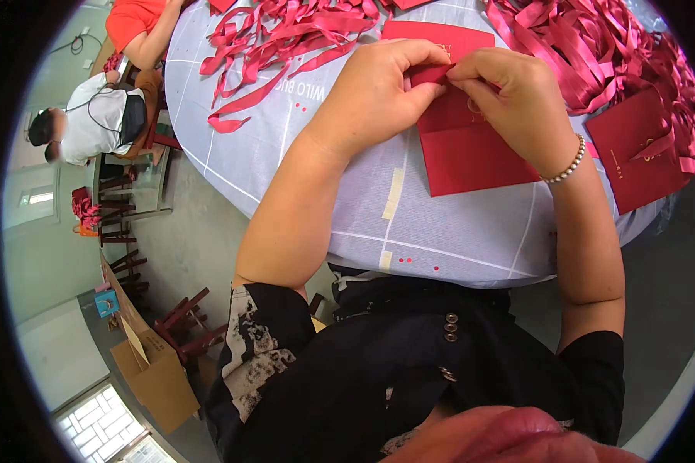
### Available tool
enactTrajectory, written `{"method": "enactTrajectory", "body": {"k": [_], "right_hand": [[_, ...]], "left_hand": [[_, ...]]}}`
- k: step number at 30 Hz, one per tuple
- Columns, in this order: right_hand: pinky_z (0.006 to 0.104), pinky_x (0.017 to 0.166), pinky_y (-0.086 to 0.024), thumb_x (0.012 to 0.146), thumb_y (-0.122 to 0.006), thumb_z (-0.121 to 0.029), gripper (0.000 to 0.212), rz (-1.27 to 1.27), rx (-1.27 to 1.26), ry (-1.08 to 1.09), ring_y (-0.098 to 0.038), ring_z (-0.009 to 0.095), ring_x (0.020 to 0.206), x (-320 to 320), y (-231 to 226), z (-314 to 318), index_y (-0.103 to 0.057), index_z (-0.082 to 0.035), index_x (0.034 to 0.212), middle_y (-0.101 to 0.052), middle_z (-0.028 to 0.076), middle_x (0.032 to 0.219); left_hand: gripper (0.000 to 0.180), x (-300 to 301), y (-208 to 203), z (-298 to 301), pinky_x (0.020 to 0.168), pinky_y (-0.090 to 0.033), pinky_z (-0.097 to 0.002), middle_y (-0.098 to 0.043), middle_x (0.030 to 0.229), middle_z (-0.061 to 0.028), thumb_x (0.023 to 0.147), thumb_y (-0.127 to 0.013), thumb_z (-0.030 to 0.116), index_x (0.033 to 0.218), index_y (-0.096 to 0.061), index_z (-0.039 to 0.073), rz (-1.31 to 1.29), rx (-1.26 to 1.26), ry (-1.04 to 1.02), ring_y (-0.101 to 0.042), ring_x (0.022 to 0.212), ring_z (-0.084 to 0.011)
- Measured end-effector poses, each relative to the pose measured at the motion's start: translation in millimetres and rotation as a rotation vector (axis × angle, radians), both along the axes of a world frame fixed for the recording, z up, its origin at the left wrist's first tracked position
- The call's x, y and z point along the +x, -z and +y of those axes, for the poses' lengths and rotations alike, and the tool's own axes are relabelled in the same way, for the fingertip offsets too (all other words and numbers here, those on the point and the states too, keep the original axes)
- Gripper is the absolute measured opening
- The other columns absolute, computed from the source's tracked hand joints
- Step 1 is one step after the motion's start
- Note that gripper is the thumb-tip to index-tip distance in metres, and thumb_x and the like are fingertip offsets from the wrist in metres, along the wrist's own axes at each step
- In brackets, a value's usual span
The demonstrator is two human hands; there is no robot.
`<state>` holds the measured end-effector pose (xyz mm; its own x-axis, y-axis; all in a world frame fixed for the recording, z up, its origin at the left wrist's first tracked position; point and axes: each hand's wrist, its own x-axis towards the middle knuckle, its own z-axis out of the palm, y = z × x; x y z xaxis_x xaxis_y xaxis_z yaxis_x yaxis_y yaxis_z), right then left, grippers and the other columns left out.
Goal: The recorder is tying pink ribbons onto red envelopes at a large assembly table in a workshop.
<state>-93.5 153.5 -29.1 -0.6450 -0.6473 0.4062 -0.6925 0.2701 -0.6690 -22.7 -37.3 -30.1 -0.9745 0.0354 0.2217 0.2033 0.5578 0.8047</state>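
Observation:
A red card folder with gold print lies unfolded on the cloth-covered table, under and between my hands. Over its upper part, my left hand pinches a short piece of red ribbon between thumb and fingers. My right hand meets it from the other side, its thumb and fingertips pressed together at the ribbon's end. The fingers hide part of the ribbon and of the folder's print. A beaded bracelet circles my right wrist.
Loose red ribbons lie at the far left of the table, and a larger ribbon heap at the far right. Another red folder with ribbon rests at the right edge. Wooden stools, a cardboard box and seated people are off to the left.

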Motion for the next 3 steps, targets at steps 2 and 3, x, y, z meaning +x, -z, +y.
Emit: {"method": "enactTrajectory", "body": {"k": [2, 3], "right_hand": [[0.0322, 0.082, -0.054, 0.080, -0.072, -0.008, 0.019, 0.341, 0.152, 0.037, -0.068, 0.028, 0.093, -4.1, -3.9, 0.8, -0.074, -0.002, 0.098, -0.072, 0.014, 0.098], [0.0302, 0.087, -0.052, 0.081, -0.071, -0.009, 0.021, 0.333, 0.143, 0.068, -0.065, 0.027, 0.106, -5.1, -5.1, 1.8, -0.073, -0.004, 0.101, -0.070, 0.013, 0.112]], "left_hand": [[0.031, -1.6, 4.8, -2.0, 0.078, -0.052, -0.0229, -0.073, 0.104, -0.0047, 0.083, -0.070, -0.001, 0.113, -0.068, 0.003, 0.126, -0.085, 0.067, -0.066, 0.090, -0.0091], [0.031, -3.1, 6.7, -3.7, 0.083, -0.052, -0.0222, -0.072, 0.107, -0.0077, 0.084, -0.069, -0.001, 0.114, -0.069, 0.004, 0.111, -0.043, 0.077, -0.066, 0.093, -0.0114]]}}
